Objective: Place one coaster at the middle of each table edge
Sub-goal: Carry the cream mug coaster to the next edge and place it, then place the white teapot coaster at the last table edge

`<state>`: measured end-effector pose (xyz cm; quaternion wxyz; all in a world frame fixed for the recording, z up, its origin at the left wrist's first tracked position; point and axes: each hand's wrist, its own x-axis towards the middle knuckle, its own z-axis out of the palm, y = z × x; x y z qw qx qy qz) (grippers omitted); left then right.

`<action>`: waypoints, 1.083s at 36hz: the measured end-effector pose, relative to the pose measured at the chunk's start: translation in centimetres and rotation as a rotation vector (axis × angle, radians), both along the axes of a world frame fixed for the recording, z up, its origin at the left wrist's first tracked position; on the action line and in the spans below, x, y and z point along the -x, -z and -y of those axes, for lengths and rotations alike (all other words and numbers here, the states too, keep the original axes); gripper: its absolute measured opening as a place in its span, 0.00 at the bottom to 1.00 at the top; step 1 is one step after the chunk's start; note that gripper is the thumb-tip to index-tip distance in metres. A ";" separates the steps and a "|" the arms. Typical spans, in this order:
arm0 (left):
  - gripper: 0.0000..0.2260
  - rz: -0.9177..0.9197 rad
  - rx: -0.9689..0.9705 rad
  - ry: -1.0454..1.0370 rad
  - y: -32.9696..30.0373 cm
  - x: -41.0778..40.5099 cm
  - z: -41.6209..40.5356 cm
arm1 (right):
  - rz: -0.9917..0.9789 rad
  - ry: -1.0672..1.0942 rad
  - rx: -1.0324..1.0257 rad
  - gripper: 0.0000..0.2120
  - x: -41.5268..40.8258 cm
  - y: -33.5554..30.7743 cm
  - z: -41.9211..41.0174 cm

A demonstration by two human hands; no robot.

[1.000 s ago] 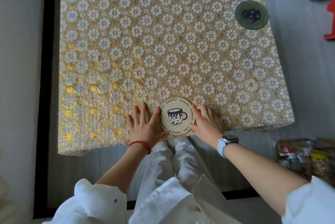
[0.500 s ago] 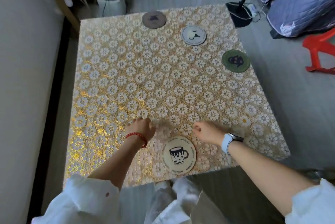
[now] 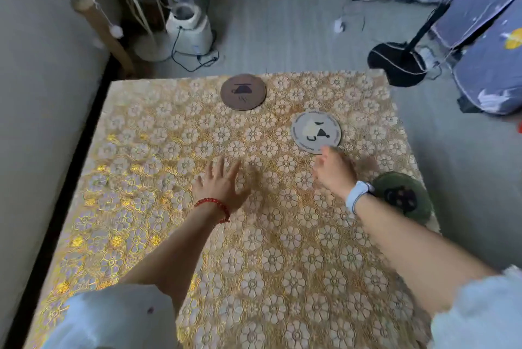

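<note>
A brown coaster point(image 3: 243, 91) lies at the middle of the far edge of the table point(image 3: 135, 184), which wears a gold flower-patterned cloth. A grey coaster point(image 3: 315, 132) lies inside the far right part of the table. A green coaster point(image 3: 402, 196) sits at the right edge, partly behind my wrist. My right hand point(image 3: 333, 170) hovers just short of the grey coaster, fingers loosely curled, holding nothing. My left hand point(image 3: 219, 183) is spread open over the table's middle. The cream cup coaster is out of view.
A wall runs close along the table's left side. Beyond the far edge stand a white appliance point(image 3: 189, 23) with a cable, a wooden stick point(image 3: 101, 29) and a black stand base point(image 3: 395, 63). A blue covered bulk point(image 3: 485, 46) sits at the right.
Both hands left the cream coaster at the near edge and moved forward over the table. My right hand came up to the grey coaster. The camera tilted up, dropping the cream coaster from view.
</note>
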<state>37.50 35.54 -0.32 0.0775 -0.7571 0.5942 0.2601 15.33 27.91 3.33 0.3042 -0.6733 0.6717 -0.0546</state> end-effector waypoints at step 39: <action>0.20 -0.227 0.353 -0.374 -5.4 -15.0 -18.6 | 0.281 -0.272 0.493 0.11 -19.0 -5.5 -17.9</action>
